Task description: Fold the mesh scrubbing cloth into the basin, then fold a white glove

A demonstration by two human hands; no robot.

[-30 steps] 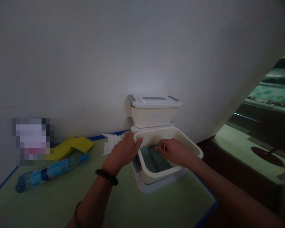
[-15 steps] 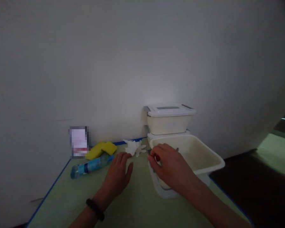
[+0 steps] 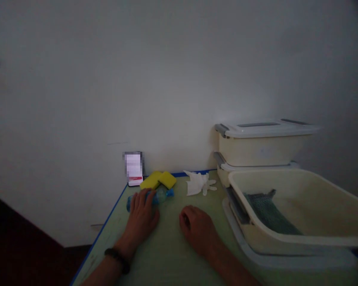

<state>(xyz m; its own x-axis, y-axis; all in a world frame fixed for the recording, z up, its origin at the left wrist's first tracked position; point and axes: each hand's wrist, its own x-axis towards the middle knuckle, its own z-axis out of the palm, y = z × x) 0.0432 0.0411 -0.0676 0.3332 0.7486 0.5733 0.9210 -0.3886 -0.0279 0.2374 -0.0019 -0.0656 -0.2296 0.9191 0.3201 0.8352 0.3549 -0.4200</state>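
My left hand [image 3: 142,210], with a dark bracelet at the wrist, reaches over a clear plastic bottle [image 3: 161,196] with a blue label and blue cap lying on its side. The fingers are stretched across the bottle's middle and the thumb stands apart. Whether they press on it I cannot tell. My right hand [image 3: 198,230] is loosely curled above the green tabletop, with nothing visible in it. Behind the bottle lie two yellow sponge-like pieces [image 3: 168,180]. White gloves [image 3: 198,183] lie to their right, near the wall.
On the right, an open cream bin [image 3: 325,198] holds a dark green mesh cloth [image 3: 270,214]. It rests on a pale grey lid [image 3: 265,256]. Behind it are stacked lidded boxes [image 3: 262,149]. A phone [image 3: 135,171] leans on the wall, at the left of the green table [image 3: 170,254].
The view has turned left and moved closer to the bin. My left hand has come over the bottle. My right hand has left the bin's near-left side and is now above the table.
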